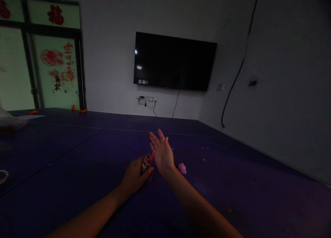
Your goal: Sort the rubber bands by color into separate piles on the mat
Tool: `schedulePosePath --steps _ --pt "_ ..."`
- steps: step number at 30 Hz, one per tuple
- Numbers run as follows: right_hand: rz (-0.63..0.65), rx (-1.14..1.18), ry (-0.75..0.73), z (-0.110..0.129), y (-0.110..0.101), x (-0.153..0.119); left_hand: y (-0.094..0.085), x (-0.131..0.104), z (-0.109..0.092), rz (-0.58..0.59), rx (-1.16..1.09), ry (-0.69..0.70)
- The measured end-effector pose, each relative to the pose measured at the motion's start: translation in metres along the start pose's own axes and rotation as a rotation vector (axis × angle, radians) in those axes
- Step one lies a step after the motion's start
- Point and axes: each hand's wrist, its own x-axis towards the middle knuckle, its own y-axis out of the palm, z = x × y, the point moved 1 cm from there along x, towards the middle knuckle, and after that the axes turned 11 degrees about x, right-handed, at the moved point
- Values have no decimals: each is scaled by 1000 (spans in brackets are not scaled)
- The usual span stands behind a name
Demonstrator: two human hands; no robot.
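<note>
My left hand (134,174) is wrapped around a small clear jar (147,163) filled with bright, multicoloured little pieces, perhaps hair ties. The jar leans to the right, its mouth toward my other hand. My right hand (162,155) is held up beside that mouth, palm turned to the left and fingers spread. Red bits show between the jar and the right palm; whether they touch the palm I cannot tell. Below the jar, a small pale ring (150,179) and a red piece (156,185) lie on the dark blue floor. A pink-purple lid-like object (182,168) rests right of my right wrist.
Small white scraps (204,159) dot the floor (103,151) on the right. At the left edge are a white ring (3,176) and a clear plastic bag (10,120). Orange objects (82,111) sit near the glass door (55,65). A television (174,62) hangs on the far wall.
</note>
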Motion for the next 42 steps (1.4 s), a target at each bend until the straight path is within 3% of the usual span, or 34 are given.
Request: schedulePosePath --steps 5,9,13,20,29,35,42 --pt "-27 35 -18 -4 -1 0 -4 1 -2 20 -81 -88" --pt "-66 -220 -92 -6 -14 -3 -6 3 -2 15 -153 -180" --pt "17 -453 -174 -3 -20 -8 -6 6 1 -9 -205 -232" --pt "132 -530 -147 0 -18 -12 -6 7 1 -30 -193 -239" --pt "286 -634 -209 4 -19 -9 -6 5 0 -17 -118 -110" --pt "310 -576 -152 9 -19 -10 -5 2 -1 -38 27 -28" --pt "460 -708 -153 6 -23 -11 -5 1 -4 -18 147 86"
